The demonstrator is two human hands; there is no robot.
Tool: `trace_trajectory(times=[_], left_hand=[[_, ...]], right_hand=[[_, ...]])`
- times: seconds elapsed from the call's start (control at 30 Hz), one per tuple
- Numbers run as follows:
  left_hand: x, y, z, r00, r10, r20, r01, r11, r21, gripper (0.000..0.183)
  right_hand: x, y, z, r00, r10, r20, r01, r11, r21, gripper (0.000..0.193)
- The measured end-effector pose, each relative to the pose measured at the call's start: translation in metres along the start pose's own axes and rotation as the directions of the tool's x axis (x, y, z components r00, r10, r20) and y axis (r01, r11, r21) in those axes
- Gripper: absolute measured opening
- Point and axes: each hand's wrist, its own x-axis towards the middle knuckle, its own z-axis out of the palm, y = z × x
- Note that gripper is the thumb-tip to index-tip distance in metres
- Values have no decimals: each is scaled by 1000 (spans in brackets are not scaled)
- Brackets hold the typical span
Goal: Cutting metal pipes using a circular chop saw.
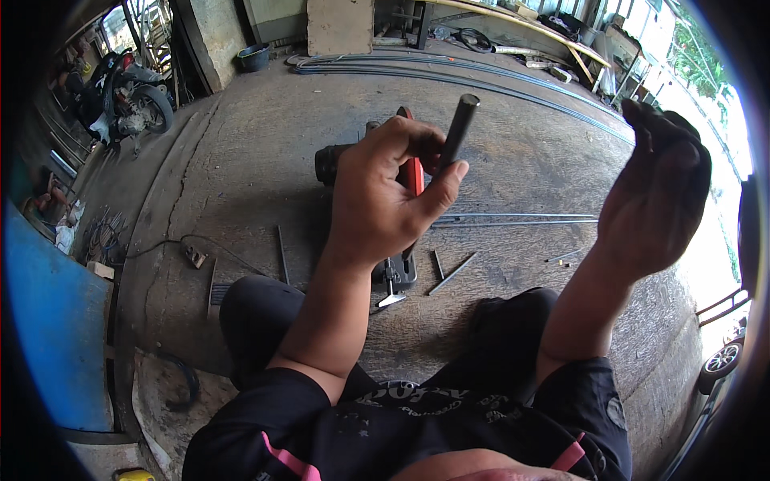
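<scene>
Raised in front of me, my left hand (385, 188) pinches a short dark metal rod (460, 128) between thumb and fingers. The rod tilts, its upper end leaning right and away from the palm. Behind and below that hand stands a cut-off saw (327, 164) with a red guard (414, 178), partly hidden by my hand and forearm. Its base and clamp handle (391, 301) show between my knees. Off to the right, my right hand (659, 184) is lifted with dark, blackened fingers stretched upward; nothing shows in it.
Short cut rods (454, 272) lie right of the saw base. Long thin rods (521, 218) extend rightward, with longer bars (449, 68) farther back. A cable with a plug (194, 256) crosses the floor at left. A motorcycle (132, 104) stands far left, a blue panel (56, 321) nearer.
</scene>
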Motion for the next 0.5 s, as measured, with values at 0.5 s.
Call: trace_trajectory(times=[0.5], left_hand=[[-2, -39, 14, 923, -296, -246, 308, 951, 9, 19]], right_hand=[[-87, 49, 56, 292, 553, 781, -876, 481, -13, 73]])
